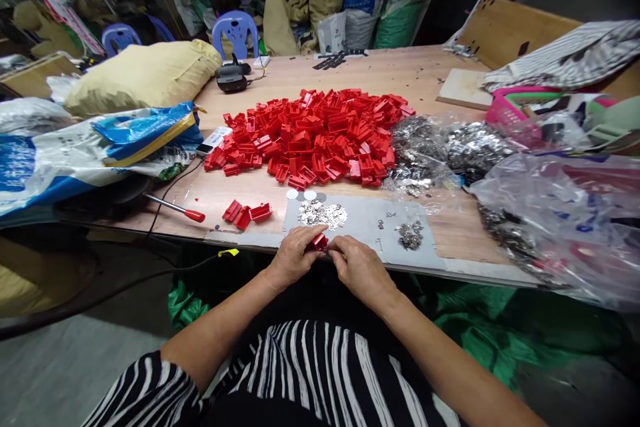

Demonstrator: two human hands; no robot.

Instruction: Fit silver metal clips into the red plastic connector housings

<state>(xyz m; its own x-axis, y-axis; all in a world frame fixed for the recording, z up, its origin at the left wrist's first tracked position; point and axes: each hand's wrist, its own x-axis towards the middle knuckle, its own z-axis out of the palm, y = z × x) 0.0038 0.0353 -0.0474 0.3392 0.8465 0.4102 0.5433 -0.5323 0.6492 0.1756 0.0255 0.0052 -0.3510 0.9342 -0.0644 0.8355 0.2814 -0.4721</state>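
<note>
Your left hand [294,255] clamps its fingers on a small red plastic box [319,241] by the pale wood-look table [457,230] — your right hand [361,268] is just beside, fingertips together, on what I cannot tell — while flat silvery metal bits [324,215], heaped red plastic boxes [323,130] and, rightward, bulging clear plastic bags [565,210] crowd ahead.

Nothing can be read; printing [183,145] on the blue-and-white sack [65,160] is too blurred.

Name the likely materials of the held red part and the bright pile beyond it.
Red part: probably plastic, seemingly smooth, going by its even color and clean edges. Bright pile: likely thin metal, shiny, since its small pieces reflect silvery light.
</note>
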